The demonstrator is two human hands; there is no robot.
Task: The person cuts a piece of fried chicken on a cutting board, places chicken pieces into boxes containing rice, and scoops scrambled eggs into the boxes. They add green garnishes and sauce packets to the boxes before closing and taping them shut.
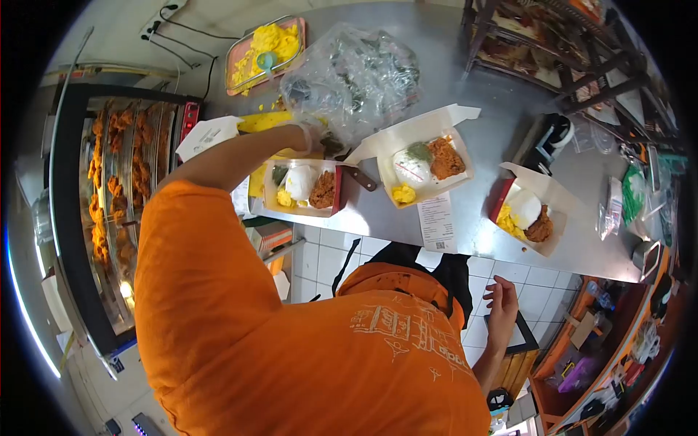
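The open meal box (304, 187) nearest your left hand (309, 138) sits on the steel counter (472, 73) beside two others — keep that gloved hand, whose grip I cannot tell, low over the clear bag of greens (356, 76) — while your right hand (502, 305) hangs open, empty.

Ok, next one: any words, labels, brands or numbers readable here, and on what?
None can be read.
Receipt slip on the steel counter: printed lines, too small to read.
Orange shirt: pale line print with lettering, too blurred to read.
White paper by the display case: marks, illegible.
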